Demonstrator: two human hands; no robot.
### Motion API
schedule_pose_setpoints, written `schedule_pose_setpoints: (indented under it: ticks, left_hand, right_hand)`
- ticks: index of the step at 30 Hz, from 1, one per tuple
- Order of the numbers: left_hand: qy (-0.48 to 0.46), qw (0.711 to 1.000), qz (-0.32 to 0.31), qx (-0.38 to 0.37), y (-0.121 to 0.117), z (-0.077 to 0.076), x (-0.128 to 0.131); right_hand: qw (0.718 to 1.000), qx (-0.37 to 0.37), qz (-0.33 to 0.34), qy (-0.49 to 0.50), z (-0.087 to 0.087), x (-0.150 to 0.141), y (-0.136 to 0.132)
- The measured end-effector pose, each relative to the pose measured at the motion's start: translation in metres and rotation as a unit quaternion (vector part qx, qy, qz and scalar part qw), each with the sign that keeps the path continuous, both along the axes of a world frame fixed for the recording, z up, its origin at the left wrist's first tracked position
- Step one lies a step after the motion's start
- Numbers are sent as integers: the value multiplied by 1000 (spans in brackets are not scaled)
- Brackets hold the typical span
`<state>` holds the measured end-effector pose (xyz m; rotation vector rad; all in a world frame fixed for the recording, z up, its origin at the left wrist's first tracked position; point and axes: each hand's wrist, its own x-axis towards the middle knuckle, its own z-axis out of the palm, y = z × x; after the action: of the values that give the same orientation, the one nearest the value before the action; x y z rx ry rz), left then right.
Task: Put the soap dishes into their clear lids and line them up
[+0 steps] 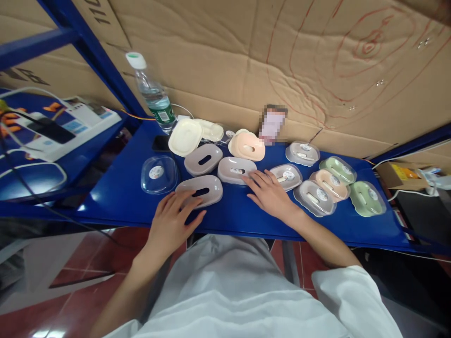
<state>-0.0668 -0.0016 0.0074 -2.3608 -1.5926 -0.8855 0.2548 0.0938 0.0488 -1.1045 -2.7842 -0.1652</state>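
My left hand lies with fingers stretched out on the near edge of a grey soap-dish tray with a slot in its top. My right hand rests flat, fingers spread, its fingertips touching a second grey tray just behind it. Another grey slotted tray sits further back, beside a cream dish and a peach dish. A clear lid with a round sticker lies left of my left hand. Neither hand holds anything.
Several lidded dishes in grey, peach and green line the blue shelf to the right. A water bottle stands at the back left, a dark phone below it. Cardboard walls the back. A white box with cables sits far left.
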Motion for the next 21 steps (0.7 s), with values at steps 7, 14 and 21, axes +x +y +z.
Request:
schedule_pose_setpoints:
  ticks: [7, 14, 21]
  left_hand:
    - [-23, 997, -67, -32, 7, 3, 6]
    - [-126, 992, -2, 21, 5, 12, 1]
    - [-218, 968, 106, 71, 3, 22, -2]
  right_hand:
    - [999, 2, -25, 29, -3, 6, 0]
    - [989, 60, -4, 135, 13, 13, -19]
    - [991, 8, 52, 125, -8, 22, -86]
